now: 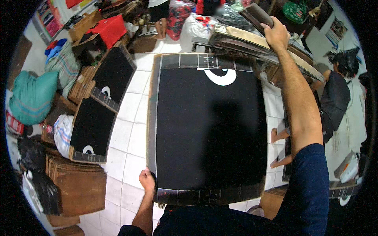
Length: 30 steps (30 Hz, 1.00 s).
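Observation:
A large board covered in black cloth [208, 137] lies in front of me, with a white curved print [222, 78] near its far edge and ruled grey strips along its far, left and near sides. My left hand [147, 181] is closed on the board's left edge near the close corner, thumb up, the other fingers partly hidden. Out at the far right, my right hand [277, 35] is closed round a dark brown, flat squeegee [254, 16]. Beneath that hand rests a wooden-framed screen [240, 40], tilted across the board's far right corner area.
More black-covered boards [92, 128] with white prints stand at left beside stacked brown boards [76, 190]. Stuffed sacks [33, 96] sit behind them. Plastic bags [199, 31] and a person's legs [160, 25] are at the back. Another person in dark clothes [334, 98] bends at right.

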Each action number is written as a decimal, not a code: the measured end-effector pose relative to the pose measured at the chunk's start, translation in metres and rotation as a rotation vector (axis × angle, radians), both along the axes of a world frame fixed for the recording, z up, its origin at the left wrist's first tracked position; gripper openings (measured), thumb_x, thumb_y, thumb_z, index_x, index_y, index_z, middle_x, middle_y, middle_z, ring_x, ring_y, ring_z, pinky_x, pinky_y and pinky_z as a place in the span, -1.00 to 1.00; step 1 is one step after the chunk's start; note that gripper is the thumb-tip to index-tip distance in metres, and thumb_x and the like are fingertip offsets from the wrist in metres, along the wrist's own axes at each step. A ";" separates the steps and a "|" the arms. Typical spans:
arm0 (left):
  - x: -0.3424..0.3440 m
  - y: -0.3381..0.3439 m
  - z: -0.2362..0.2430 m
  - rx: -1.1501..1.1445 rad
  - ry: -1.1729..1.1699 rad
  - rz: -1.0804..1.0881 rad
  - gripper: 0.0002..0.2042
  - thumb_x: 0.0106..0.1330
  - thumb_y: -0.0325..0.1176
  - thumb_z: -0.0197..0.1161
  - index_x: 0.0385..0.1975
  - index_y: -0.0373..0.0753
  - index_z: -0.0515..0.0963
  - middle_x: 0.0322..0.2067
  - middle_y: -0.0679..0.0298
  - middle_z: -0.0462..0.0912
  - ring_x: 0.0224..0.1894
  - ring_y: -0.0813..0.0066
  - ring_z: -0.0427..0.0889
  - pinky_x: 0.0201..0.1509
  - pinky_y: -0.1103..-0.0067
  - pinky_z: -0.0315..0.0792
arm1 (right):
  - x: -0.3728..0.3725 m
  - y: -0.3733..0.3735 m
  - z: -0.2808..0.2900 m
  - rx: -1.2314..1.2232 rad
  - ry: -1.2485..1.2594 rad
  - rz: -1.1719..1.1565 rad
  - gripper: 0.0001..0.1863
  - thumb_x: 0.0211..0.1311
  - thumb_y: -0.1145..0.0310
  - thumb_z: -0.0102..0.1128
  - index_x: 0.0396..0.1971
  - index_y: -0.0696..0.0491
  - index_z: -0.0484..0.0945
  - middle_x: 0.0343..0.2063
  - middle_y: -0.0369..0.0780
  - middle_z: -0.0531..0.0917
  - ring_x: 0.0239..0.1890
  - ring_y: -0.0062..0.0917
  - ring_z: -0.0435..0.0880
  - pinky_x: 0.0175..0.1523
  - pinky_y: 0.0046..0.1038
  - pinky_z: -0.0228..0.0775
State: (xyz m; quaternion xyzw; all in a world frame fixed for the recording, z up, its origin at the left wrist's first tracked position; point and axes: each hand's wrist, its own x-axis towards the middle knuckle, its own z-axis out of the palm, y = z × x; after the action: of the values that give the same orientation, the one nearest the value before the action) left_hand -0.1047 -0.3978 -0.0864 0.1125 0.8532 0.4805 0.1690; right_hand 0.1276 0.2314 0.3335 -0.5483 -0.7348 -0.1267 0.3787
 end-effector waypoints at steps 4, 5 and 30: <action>-0.005 0.040 -0.008 -0.166 0.012 -0.083 -0.50 0.51 -0.05 0.20 -0.57 -0.38 0.50 -0.66 0.13 0.53 -0.56 0.35 0.42 -0.39 0.29 0.34 | 0.000 -0.009 -0.002 0.046 -0.003 0.010 -0.59 0.26 0.02 0.33 0.09 -0.24 0.65 -0.09 -0.20 0.78 0.11 -0.22 0.66 0.20 -0.04 0.37; -0.007 0.045 -0.006 -0.162 0.006 -0.102 -0.51 0.50 -0.05 0.21 -0.55 -0.39 0.53 -0.64 0.11 0.57 -0.55 0.33 0.47 -0.37 0.29 0.37 | 0.001 -0.008 -0.003 0.042 0.000 0.023 -0.60 0.26 0.03 0.33 0.07 -0.22 0.65 -0.10 -0.20 0.78 0.09 -0.21 0.67 0.18 -0.03 0.36; -0.026 0.063 0.054 -0.452 0.076 -0.551 -0.27 -0.05 -0.07 0.71 -0.09 -0.41 0.37 -0.32 -0.07 0.68 -0.23 -0.06 0.72 -0.10 0.22 0.57 | -0.021 -0.007 0.052 0.062 0.101 0.054 -0.63 0.16 0.17 0.42 -0.04 -0.06 0.68 -0.08 -0.10 0.75 0.10 -0.15 0.66 0.18 -0.08 0.37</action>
State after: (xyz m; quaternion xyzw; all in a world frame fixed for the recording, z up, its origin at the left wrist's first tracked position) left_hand -0.1307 -0.3348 -0.0326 0.3160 0.8812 0.2114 0.2810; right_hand 0.1069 0.2245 0.3855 -0.5218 -0.7251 -0.1111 0.4354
